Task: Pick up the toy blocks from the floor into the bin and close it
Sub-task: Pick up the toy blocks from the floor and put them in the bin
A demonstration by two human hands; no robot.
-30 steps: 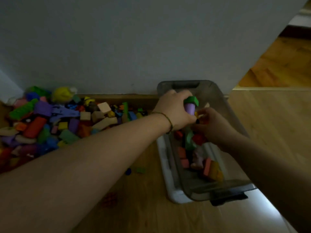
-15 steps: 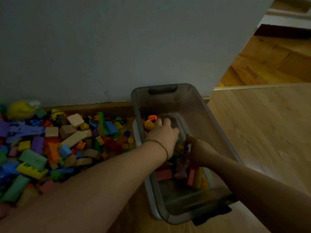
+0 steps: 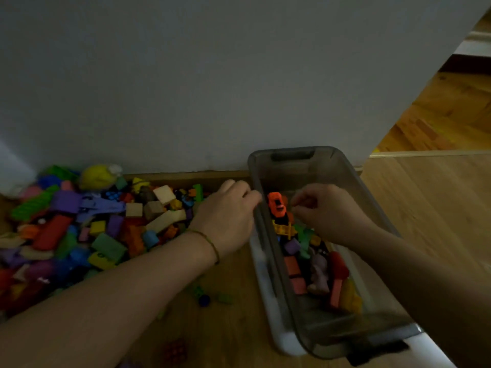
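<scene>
A grey see-through bin stands on the wooden floor against the wall. In it lie an orange toy car and several coloured blocks. My left hand hovers at the bin's left rim with relaxed fingers, and I see nothing in it. My right hand hangs over the middle of the bin, fingers loosely curled, with nothing visible in it. A big pile of mixed toy blocks lies on the floor left of the bin, along the wall.
A white lid-like part shows under the bin's left side. A few small loose pieces and a red studded ball lie on the floor near my left forearm. Brighter wooden floor opens beyond the wall corner at the right.
The purple-and-green piece from my left hand and the small pieces from my right hand are gone from the hands. My left hand has moved from inside the bin to its left rim.
</scene>
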